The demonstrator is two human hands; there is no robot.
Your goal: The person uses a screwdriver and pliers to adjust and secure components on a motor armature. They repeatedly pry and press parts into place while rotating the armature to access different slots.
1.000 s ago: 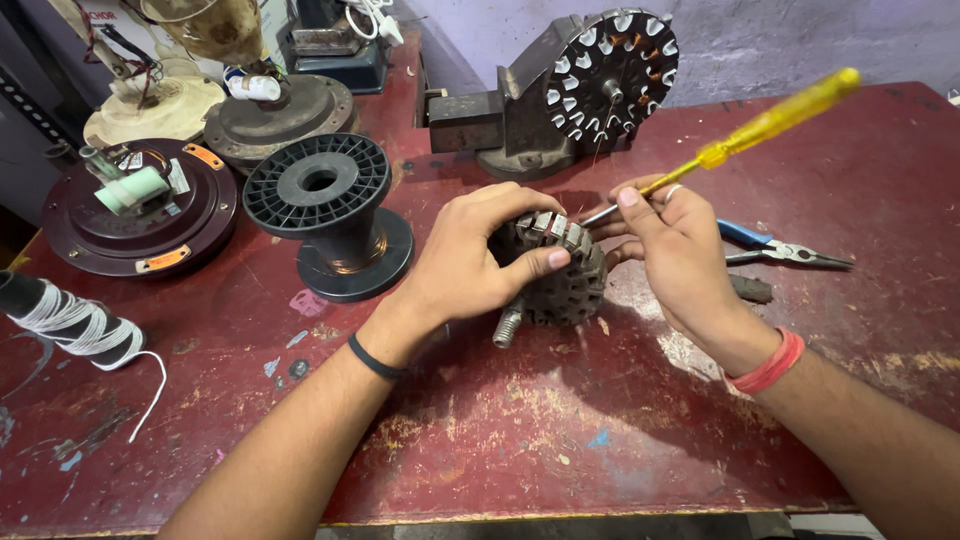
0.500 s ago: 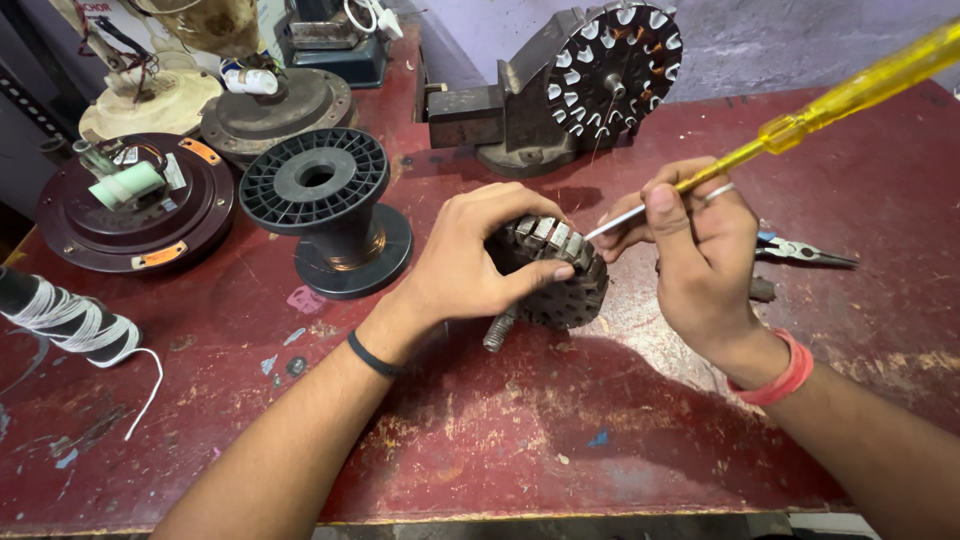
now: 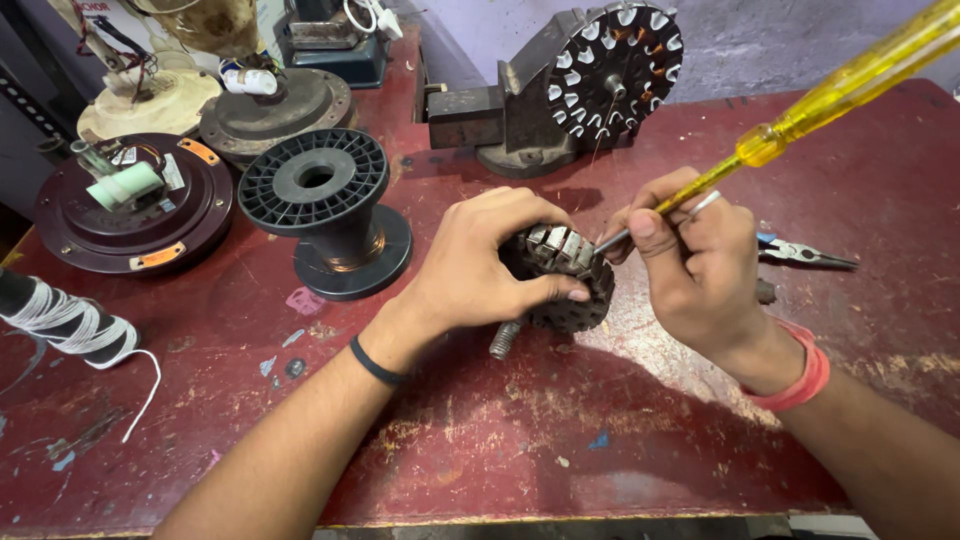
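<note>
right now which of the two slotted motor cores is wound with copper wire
The slotted core clamped in the vise at the back: copper shows between its white-tipped teeth. The slotted core in the left hand shows bare metal teeth.

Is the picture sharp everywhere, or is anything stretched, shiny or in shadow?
Head view: the slotted grey metal motor core in the left hand looks sharp. The translucent yellow-handled screwdriver in the right hand looks stretched toward the corner and runs out of the frame, and its handle glints. Soft shadows lie under the forearms on the worn dark red tabletop.
</note>
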